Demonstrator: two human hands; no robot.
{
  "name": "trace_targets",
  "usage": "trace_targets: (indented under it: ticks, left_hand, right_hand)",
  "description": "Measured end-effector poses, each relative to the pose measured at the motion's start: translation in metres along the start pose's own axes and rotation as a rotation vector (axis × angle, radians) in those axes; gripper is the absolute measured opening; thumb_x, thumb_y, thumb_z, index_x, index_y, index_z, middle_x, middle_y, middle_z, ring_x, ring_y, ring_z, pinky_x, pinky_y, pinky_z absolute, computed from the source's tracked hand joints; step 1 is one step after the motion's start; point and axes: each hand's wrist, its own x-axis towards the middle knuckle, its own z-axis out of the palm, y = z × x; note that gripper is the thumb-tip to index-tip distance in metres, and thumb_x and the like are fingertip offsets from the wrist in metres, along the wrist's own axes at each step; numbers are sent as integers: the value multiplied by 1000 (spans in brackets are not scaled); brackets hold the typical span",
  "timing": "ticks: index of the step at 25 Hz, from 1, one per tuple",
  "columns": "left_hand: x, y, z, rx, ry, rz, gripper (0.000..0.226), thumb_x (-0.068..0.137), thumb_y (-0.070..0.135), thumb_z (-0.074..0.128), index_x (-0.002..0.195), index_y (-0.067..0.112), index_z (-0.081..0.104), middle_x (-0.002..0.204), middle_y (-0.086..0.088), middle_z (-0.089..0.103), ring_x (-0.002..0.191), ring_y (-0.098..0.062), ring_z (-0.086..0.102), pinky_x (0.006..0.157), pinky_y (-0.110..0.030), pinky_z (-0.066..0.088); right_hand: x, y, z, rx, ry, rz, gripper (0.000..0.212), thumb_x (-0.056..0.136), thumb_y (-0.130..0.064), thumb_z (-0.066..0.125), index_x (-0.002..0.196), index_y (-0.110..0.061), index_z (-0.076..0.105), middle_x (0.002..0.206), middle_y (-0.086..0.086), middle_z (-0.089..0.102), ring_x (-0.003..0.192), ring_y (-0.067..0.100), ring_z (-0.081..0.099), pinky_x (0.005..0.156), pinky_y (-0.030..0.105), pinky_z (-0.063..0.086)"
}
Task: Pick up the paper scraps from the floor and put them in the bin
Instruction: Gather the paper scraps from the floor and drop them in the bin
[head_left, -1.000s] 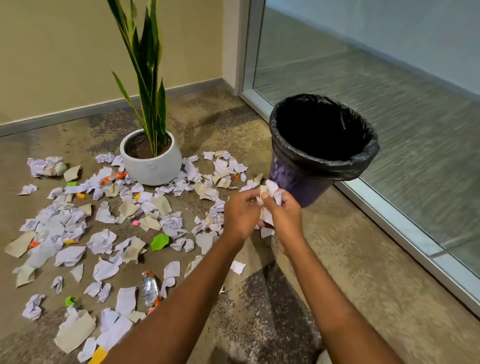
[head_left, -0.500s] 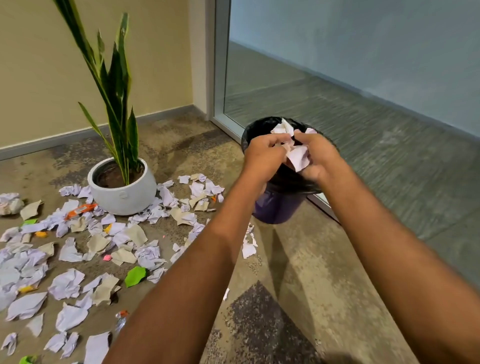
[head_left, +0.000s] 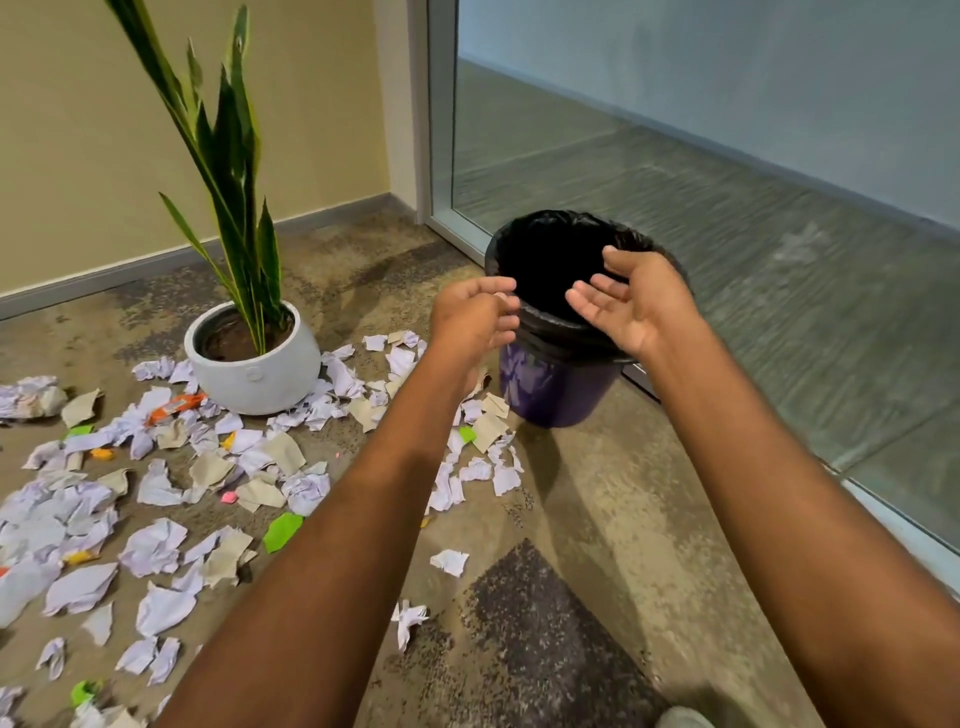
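Both hands were held over the bin (head_left: 550, 389), and neither held anything. The left hand (head_left: 475, 317) hung at the near left edge of the rim with its fingers loosely curled and empty. The right hand (head_left: 634, 301) was above the mouth with the palm turned inward and the fingers spread and relaxed. The two hands were apart, with a gap of dark bin opening between them. The bin was a purple bucket fitted with a black liner (head_left: 561, 338) folded over its rim. It stood upright on the floor (head_left: 597, 519) just beside the frame of a glass panel (head_left: 675, 156). Its inside was too dark to tell what lay in it. The paper scraps (head_left: 156, 545), mostly crumpled white and tan pieces, were strewn over the floor to the left of the bin, and some lay against its base. Others crowded round a white plant pot (head_left: 254, 374) holding a tall, sword-leaved plant (head_left: 228, 171). Among them lay a bright green scrap (head_left: 282, 531) and an orange wrapper (head_left: 176, 406) near the pot. A few single white scraps sat apart from the rest, nearer the person and between the forearms.
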Motion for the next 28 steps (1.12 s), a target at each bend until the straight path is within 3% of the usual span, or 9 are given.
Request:
trace_targets:
  ticks: [4, 7, 11, 13, 16, 18, 20, 25, 28]
  left_hand:
    - [5, -44, -29, 155, 32, -117, 22, 99, 2, 59, 107, 15, 75, 101, -10, 77, 79, -20, 69, 64, -28, 61]
    - [8, -83, -49, 323, 34, -227, 16, 98, 9, 65, 111, 12, 75, 108, -10, 76, 82, -21, 69, 70, -31, 61]
    - [8, -132, -67, 613, 95, -278, 7, 92, 10, 72, 97, 13, 67, 108, -13, 67, 102, -33, 67, 90, -45, 58]
    - [7, -153, -74, 893, 109, -315, 40, 91, 20, 74, 129, 12, 62, 137, -17, 60, 132, -37, 56, 108, -48, 51]
    - [1, -176, -78, 1127, 94, -366, 68, 93, 30, 74, 152, 13, 43, 162, -23, 34, 153, -42, 30, 117, -52, 40]
    - [-3, -189, -78, 1200, 31, -342, 66, 96, 32, 71, 152, 14, 41, 159, -24, 38, 150, -42, 33, 115, -51, 42]
    - [-8, -200, -76, 1217, -11, -303, 65, 95, 31, 71, 150, 13, 43, 153, -23, 42, 145, -42, 39, 113, -50, 45]
    - [-10, -207, -73, 1129, -92, -117, 44, 92, 21, 71, 133, 7, 63, 136, -21, 63, 133, -41, 56, 112, -50, 47]
    - [-10, -200, -83, 1063, -105, -107, 63, 86, 6, 75, 147, 12, 60, 146, -16, 62, 138, -34, 55, 114, -44, 47]
  right_hand:
    - [-11, 44, -14, -172, -224, -18, 11, 102, -10, 66, 110, -6, 73, 86, 9, 76, 73, 19, 74, 66, 30, 63]
    - [-5, 87, -26, -434, -343, 82, 17, 101, -10, 70, 116, -5, 73, 89, 9, 77, 72, 17, 73, 68, 32, 66]
    - [13, 159, -62, -834, -208, 200, 22, 93, -3, 78, 114, 0, 72, 86, 10, 69, 65, 15, 64, 56, 27, 58]
    - [21, 193, -84, -1085, -155, 201, 36, 84, -10, 87, 115, -6, 69, 105, 12, 70, 81, 19, 67, 63, 27, 58]
    - [33, 231, -107, -1680, -226, 138, 99, 72, -43, 94, 154, -15, 46, 167, 14, 32, 154, 35, 32, 122, 43, 37]
    - [33, 249, -107, -1747, -313, 86, 122, 71, -49, 93, 168, -23, 23, 178, 9, 1, 165, 34, -1, 131, 51, 14]
    - [31, 264, -101, -1714, -392, 19, 121, 75, -41, 90, 171, -28, 16, 180, 5, -4, 167, 31, -8, 133, 53, 6]
    - [15, 287, -89, -1543, -506, -259, 76, 80, -17, 79, 151, -19, 55, 155, 13, 49, 147, 36, 40, 122, 38, 32]
    - [7, 279, -85, -1504, -513, -228, 77, 79, -18, 84, 150, -24, 57, 146, 7, 56, 139, 29, 51, 114, 41, 45]
